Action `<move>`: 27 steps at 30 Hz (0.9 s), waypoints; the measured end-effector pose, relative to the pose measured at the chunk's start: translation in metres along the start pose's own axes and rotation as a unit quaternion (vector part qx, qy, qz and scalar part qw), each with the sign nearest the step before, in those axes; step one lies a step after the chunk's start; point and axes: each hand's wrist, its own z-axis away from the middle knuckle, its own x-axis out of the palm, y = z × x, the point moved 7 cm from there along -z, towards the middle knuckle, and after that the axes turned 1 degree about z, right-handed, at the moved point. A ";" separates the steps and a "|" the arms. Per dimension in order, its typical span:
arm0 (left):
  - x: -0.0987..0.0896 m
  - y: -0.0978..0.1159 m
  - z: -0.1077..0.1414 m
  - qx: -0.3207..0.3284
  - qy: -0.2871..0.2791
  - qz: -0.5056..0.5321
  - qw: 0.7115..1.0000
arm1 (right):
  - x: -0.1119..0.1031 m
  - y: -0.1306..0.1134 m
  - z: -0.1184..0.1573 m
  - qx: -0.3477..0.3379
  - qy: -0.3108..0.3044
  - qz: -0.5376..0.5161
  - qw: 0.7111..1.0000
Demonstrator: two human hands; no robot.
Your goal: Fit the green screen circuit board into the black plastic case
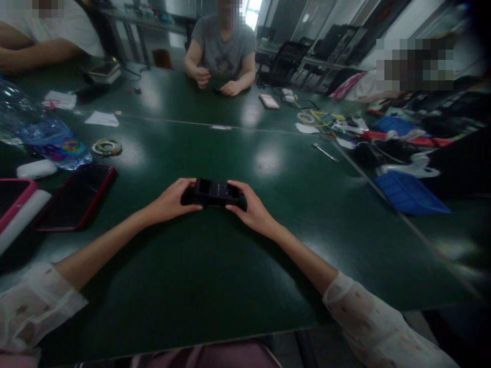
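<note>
A small black device with square openings on its upper face (215, 191) is held level between my two hands, over the middle of the green table (215, 266). My left hand (180, 199) grips its left end, thumb along the near side and fingers round the far side. At the right end, my right hand (247, 204) clasps it in the same way. Parts of both ends are hidden under the fingers. What kind of device it is, I cannot tell.
On the left lie a red-edged phone (79, 197), a white case (36, 168), a plastic bottle (53, 133) and a coil (107, 147). Rightward are a wrench (325, 152), a blue bin (410, 194) and tangled cables (318, 118). Other people sit around the table.
</note>
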 end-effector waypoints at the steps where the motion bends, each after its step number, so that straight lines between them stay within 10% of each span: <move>1: 0.000 -0.001 0.000 -0.001 -0.001 0.000 1.000 | 0.000 0.000 0.000 0.001 0.001 -0.004 1.000; 27: 0.002 -0.005 0.001 -0.005 -0.006 0.012 1.000 | -0.015 -0.001 0.001 0.014 0.065 0.011 0.998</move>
